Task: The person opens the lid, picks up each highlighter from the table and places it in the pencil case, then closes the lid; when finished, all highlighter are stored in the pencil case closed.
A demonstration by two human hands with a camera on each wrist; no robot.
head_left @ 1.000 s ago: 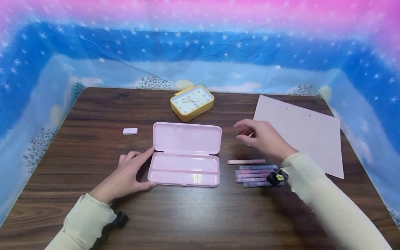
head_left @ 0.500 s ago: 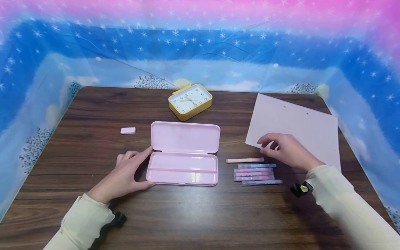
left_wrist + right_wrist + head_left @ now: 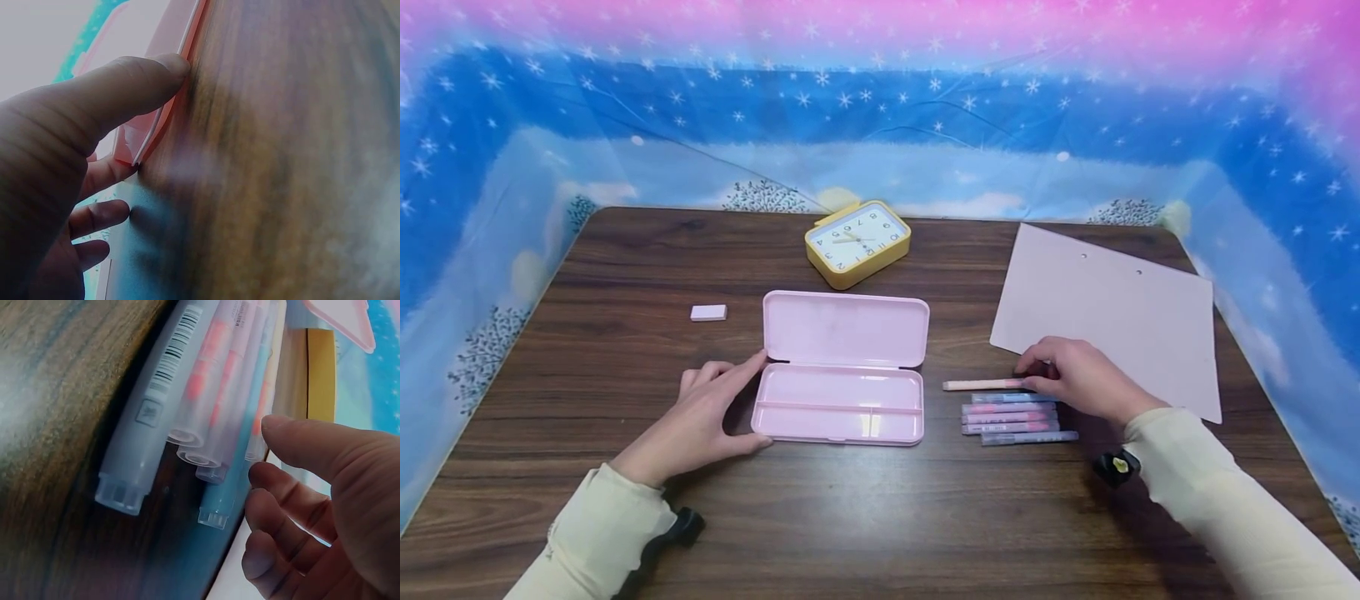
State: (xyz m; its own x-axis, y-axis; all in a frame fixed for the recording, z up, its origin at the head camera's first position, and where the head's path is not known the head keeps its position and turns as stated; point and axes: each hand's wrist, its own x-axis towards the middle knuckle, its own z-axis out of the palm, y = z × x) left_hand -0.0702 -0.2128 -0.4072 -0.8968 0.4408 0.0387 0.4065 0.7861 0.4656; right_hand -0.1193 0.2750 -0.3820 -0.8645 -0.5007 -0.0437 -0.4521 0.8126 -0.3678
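Note:
A pink pencil case (image 3: 838, 387) lies with its lid up. My left hand (image 3: 692, 425) holds it by the left side, thumb at the front corner and index finger near the hinge; the left wrist view shows the thumb (image 3: 150, 69) on its edge. My right hand (image 3: 1078, 379) pinches the right end of a peach highlighter (image 3: 981, 385) between thumb and index finger, hiding that end from above. Just in front lie several more highlighters, among them a blue one (image 3: 228, 469) and a greyish one (image 3: 147, 419) with a barcode.
A yellow alarm clock (image 3: 857, 246) stands behind the case. Far left of it lies a white eraser (image 3: 708, 313). A pale board (image 3: 1105, 308) with two holes lies at the right, under and behind my right hand. A patterned cloth (image 3: 880, 108) rises behind the table.
My right hand has come from beside the case's lid, first right and toward me, then down to the peach highlighter's end. My left hand has stayed on the pencil case.

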